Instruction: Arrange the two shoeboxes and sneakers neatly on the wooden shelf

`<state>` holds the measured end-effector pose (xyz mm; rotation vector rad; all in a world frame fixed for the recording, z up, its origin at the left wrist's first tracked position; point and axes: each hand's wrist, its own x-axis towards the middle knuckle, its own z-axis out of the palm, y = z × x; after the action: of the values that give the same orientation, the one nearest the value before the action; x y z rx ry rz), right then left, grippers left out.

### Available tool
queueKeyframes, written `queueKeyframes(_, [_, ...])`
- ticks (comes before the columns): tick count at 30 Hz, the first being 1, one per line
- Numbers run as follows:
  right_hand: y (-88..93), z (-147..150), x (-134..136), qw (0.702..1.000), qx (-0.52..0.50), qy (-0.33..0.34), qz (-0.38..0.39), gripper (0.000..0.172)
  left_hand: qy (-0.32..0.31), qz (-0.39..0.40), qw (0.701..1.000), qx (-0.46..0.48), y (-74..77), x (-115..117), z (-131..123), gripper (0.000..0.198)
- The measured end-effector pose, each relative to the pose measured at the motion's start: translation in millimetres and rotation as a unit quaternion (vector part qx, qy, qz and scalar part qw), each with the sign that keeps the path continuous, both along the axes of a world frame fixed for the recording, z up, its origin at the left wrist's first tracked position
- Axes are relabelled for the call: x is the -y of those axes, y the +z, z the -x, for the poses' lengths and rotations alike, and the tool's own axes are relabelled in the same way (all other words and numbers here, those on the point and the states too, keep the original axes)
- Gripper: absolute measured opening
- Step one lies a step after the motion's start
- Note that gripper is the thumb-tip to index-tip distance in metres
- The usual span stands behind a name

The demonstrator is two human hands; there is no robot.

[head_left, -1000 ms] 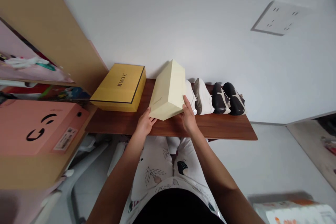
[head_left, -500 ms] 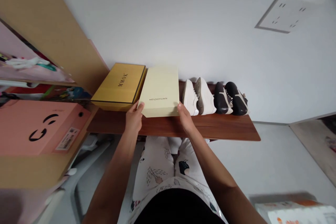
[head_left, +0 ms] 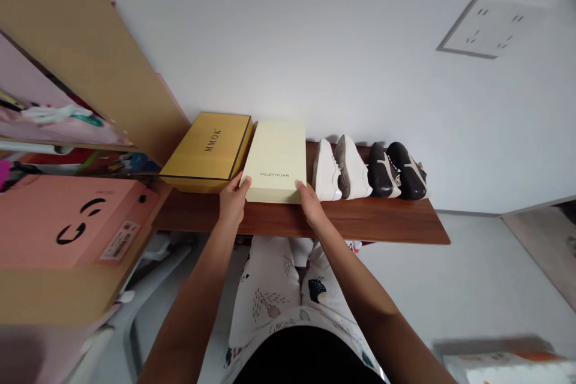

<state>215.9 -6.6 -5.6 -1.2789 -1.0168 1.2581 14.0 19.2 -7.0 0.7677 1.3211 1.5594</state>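
Observation:
A cream shoebox (head_left: 275,153) marked MEIZHIYUAN lies lid up on the reddish-brown wooden shelf (head_left: 378,222), its far end near the wall. My left hand (head_left: 233,199) grips the front left corner, with the thumb on the lid's edge. At the front right corner, my right hand (head_left: 311,203) holds the same box, thumb on top. To its left is a yellow shoebox (head_left: 204,147) marked MMOK, close to my left fingers. Just right of the cream box stand two white shoes (head_left: 353,168), followed by two dark brown shoes (head_left: 405,174) with light trim.
On the left, a pink shoebox (head_left: 49,222) rests on a light wooden shelf unit (head_left: 49,291). Cluttered shelves are above it. A wall socket plate (head_left: 492,27) is at the upper right. On the floor at lower right lies a white and orange package (head_left: 508,366).
The cream shoebox has come down and sits flatter beside the yellow one. My right hand has slid slightly left along its front edge. The view has shifted a little.

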Motion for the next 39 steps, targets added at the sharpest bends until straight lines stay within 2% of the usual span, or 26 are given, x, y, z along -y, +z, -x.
queueKeyframes(7, [-12.8, 0.0, -5.6, 1.0, -0.001, 0.006, -0.002, 0.062, -0.004, -0.017, 1.0, -0.012, -9.6, -3.7, -3.0, 0.056])
queueKeyframes(14, [-26.0, 2.5, -14.0, 1.0, 0.005, -0.008, 0.001, 0.061, -0.001, -0.02, 0.998, -0.058, -12.0, -8.4, -6.7, 0.055])
queueKeyframes(22, [-26.7, 2.9, -23.4, 0.999, 0.034, -0.008, 0.016, 0.068, 0.016, -0.019, 0.99, -0.139, -11.9, -13.9, -9.9, 0.052])
queueKeyframes(26, [-17.1, -1.1, -2.1, 0.997, 0.063, -0.035, 0.018, 0.08, 0.068, -0.021, 0.962, -0.264, -5.2, 10.0, -19.6, 0.054])
queueKeyframes(29, [-8.7, -25.7, 24.2, 0.996, 0.054, -0.046, -0.055, 0.076, 0.097, -0.081, 0.935, -0.331, 1.2, 44.2, -43.0, 0.061])
queueKeyframes(31, [-5.9, -56.0, 39.3, 0.99, 0.063, -0.08, -0.102, 0.068, 0.054, -0.134, 0.918, -0.369, 5.1, 65.2, -67.2, 0.059])
queueKeyframes(34, [-9.3, -113.5, 50.5, 0.973, 0.113, -0.173, -0.104, 0.064, -0.095, -0.201, 0.873, -0.434, 8.9, 79.4, -113.9, 0.052])
queueKeyframes(36, [-15.8, -148.4, 49.4, 0.96, 0.152, -0.226, -0.068, 0.066, -0.206, -0.224, 0.823, -0.479, 10.7, 74.6, -149.0, 0.048])
queueKeyframes(39, [-25.1, -178.9, 39.8, 0.951, 0.194, -0.241, -0.011, 0.068, -0.329, -0.197, 0.711, -0.589, 14.2, 53.5, -199.8, 0.041])
